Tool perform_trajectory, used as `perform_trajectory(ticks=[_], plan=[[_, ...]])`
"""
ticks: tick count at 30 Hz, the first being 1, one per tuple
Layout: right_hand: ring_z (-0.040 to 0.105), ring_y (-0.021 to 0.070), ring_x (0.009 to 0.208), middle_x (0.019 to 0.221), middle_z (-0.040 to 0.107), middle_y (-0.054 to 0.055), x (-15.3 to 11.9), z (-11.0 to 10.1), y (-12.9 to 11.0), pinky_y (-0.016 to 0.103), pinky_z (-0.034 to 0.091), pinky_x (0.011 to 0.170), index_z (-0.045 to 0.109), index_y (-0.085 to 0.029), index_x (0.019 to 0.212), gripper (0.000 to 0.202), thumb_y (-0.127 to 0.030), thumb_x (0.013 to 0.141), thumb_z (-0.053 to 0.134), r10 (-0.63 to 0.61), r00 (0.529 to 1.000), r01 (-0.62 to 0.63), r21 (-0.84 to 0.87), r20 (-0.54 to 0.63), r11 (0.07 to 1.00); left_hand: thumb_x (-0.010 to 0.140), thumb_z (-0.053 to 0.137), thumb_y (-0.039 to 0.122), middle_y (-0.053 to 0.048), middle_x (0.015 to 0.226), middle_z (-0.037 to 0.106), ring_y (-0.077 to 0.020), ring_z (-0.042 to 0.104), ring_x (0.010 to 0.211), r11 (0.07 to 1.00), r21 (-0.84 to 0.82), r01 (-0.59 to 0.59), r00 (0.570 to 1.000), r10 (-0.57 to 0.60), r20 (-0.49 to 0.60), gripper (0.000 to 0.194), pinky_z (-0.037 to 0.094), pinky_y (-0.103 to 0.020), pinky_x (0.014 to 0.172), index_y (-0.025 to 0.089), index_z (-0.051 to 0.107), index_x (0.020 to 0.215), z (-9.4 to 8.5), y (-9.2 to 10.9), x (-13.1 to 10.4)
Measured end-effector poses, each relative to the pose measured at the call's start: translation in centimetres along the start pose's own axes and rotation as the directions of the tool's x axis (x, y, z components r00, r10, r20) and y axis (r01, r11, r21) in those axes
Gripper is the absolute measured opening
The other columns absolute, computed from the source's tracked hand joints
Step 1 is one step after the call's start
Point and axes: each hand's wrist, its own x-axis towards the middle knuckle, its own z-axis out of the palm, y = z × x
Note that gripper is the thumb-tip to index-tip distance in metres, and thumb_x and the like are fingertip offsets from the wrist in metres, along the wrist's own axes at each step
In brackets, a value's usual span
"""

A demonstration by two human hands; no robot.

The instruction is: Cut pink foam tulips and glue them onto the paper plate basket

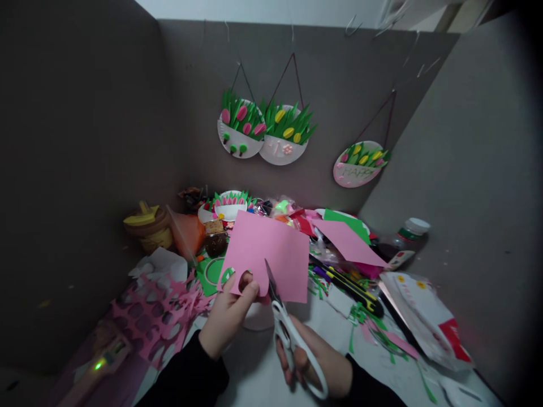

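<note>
Spotted used-looking, holed scraps [151,310] left of pink sheet [280,243]. Pinched sheet's lower-left edge in left hand [228,317], by two cut-out holes; judged rest mostly uncut. Gripped scissors [278,311] in right hand [326,351], blade over sheet's lower half. Saw spare sheet [348,243] right of it, apparently uncut.

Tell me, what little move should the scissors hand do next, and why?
Maybe the right hand should gently squeeze the scissors for one small snip. One blade lies over the pink sheet, right of a round hole, and the left hand pinches the sheet's lower left part. I can't make out the other blade, so going slowly seems wise.
</note>
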Motion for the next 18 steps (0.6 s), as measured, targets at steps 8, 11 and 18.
perform_trajectory(ticks=[8,11,18], plan=[[0.052,0.0082,0.05,0.07,0.054,-0.001,-0.2,-0.3,-0.4,0.017,0.041,0.043,0.045,-0.018,0.098,0.069,-0.078,0.065,0.053,-0.05,0.999,0.05,-0.105,0.003,0.993,0.082,0.056,0.035,0.004,0.067,0.04,-0.0095,0.042,0.063,0.999,-0.018,-0.038,0.995,0.039,0.09,0.026,0.044,-0.024,0.066,0.017,0.046,0.068,0.0,1.0,0.3],[0.051,0.0081,0.049,0.068,0.052,-0.002,-0.2,-0.3,-0.9,0.018,0.041,0.043,0.046,-0.018,0.094,0.068,-0.079,0.065,0.053,-0.049,0.999,0.049,-0.146,0.002,0.988,0.082,0.056,0.036,0.004,0.066,0.038,-0.0101,0.042,0.063,0.999,-0.01,-0.033,0.994,0.034,0.105,0.028,0.043,-0.024,0.065,0.017,0.045,0.065,-0.1,1.1,0.4],[0.047,0.0064,0.044,0.065,0.05,-0.003,-0.2,0.0,-1.6,0.018,0.04,0.04,0.047,-0.016,0.099,0.069,-0.074,0.064,0.06,-0.007,0.999,0.002,-0.134,-0.041,0.991,0.083,0.055,0.038,0.004,0.063,0.036,-0.0104,0.041,0.061,1.0,-0.009,-0.026,0.993,0.027,0.118,0.03,0.04,-0.022,0.06,0.018,0.043,0.063,-0.3,1.0,0.3]])
